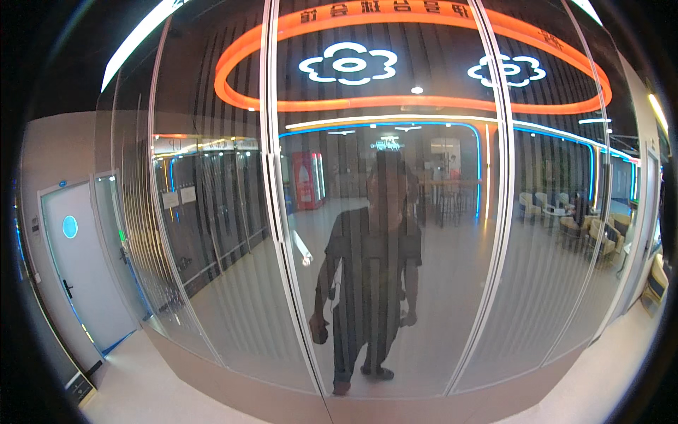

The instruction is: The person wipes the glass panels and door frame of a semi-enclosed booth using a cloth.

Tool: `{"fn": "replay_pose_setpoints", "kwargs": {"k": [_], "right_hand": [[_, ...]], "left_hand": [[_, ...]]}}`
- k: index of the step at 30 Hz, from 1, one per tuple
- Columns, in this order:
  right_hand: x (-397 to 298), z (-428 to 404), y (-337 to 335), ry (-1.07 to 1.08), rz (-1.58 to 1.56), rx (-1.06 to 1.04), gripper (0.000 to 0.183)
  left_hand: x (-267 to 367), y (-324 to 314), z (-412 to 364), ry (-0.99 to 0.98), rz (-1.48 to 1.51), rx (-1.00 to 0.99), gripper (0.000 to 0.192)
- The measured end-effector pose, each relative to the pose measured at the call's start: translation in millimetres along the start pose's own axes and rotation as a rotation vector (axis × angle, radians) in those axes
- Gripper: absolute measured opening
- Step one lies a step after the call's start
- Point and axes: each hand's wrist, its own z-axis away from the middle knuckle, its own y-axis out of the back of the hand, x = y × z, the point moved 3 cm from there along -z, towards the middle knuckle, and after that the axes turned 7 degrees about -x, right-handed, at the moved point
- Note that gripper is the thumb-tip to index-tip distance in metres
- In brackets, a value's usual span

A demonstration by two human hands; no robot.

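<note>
Neither of my hands is directly in view. Before me stands a glossy glass partition (402, 350) with vertical ribbed stripes and pale metal frame strips (283, 238). A standing person in dark clothes shows as a reflection (371, 254) in its middle panel, both arms hanging down. Too dark to make out is whether the reflected hands hold anything. A narrow vertical pull handle (275, 196) seems to run along the left frame strip.
On the left is a white door (87, 265) with a round window and black lever handle (68, 289). Pale floor (127, 387) runs along the partition's base. The glass mirrors an orange ring light (339, 103), a red drinks cooler (307, 180) and several chairs (604, 236).
</note>
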Motion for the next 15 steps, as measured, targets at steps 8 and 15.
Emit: {"fn": "replay_pose_setpoints", "kwargs": {"k": [8, 15], "right_hand": [[-101, -45, -19, 0.141, 0.030, -0.107, 0.024], [-176, -61, -54, 0.116, 0.033, -0.073, 0.028]], "left_hand": [[18, 26, -12, 0.316, 0.244, 0.038, 0.021], [23, 82, -33, 0.348, 0.467, 0.003, 0.022]]}}
